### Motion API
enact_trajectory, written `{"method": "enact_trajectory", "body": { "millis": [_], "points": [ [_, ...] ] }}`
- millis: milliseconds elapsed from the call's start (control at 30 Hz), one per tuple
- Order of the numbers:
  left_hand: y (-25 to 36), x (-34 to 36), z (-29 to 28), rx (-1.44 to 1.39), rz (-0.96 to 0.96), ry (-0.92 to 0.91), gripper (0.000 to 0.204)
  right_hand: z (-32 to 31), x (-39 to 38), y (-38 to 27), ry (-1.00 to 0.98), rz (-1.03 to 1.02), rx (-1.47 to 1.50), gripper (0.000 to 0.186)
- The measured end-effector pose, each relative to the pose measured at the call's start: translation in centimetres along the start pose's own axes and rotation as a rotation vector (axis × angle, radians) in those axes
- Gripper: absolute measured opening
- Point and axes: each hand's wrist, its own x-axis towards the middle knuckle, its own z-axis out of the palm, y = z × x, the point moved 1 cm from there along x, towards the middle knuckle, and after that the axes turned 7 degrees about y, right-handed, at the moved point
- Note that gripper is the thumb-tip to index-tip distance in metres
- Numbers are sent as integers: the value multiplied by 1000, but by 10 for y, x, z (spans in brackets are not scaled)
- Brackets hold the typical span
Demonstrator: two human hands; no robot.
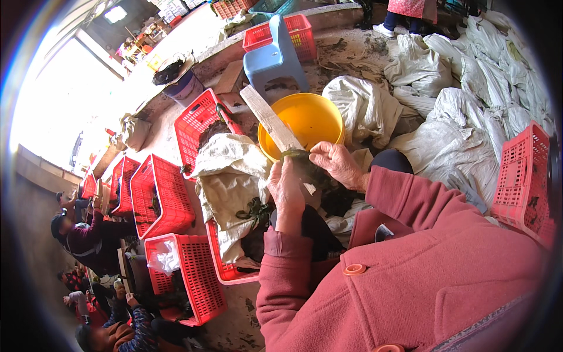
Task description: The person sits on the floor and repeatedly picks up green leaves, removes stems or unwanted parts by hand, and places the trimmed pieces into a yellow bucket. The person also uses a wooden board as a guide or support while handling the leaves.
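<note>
My left hand (pixel 287 192) is closed, with its fingertips pinching a dark green strip that looks like seaweed (pixel 295 153) across a wooden board (pixel 271 119). Close on its right, my right hand (pixel 340 166) is also closed, thumb and fingers pressed together at the strip's other end. The board slants over the rim of a yellow bucket (pixel 334 114), its lower part partly covered by the hands. More dark, wet-looking seaweed (pixel 335 198) hangs or lies below my right hand; where it rests I cannot tell.
A red crate (pixel 214 249) with a whitish sack (pixel 226 170) over it stands left of my knees. Other red crates (pixel 161 199) line the left, near seated people (pixel 97 234). Beyond the bucket is a blue chair (pixel 275 61). White sacks (pixel 451 138) pile up at right.
</note>
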Motion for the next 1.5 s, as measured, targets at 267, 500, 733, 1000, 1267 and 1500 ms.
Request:
{"method": "enact_trajectory", "body": {
  "millis": [267, 500, 733, 1000, 1267, 1500],
  "points": [
    [-7, -3, 3, 30, 19, -67, 19, -13, 1, 4, -186, 294, 218, 48],
    [1, -7, 2, 348, -12, -195, 33, -30, 13, -8, -211, 118, 146, 15],
    [14, -12, -24, 351, -36, -176, 13, -49, 11, -20, -101, -4, 72, 14],
    [13, -14, -21, 213, 114, -91, 13, -53, 5, -21, -117, 158, 156, 14],
    [40, -27, -23, 162, 104, -82, 24, -56, 3, -19, -235, 255, 489, 15],
    [42, -25, -24, 214, 86, -72, 19, -56, 4, -21, -176, 120, 247, 16]
  ]
}}
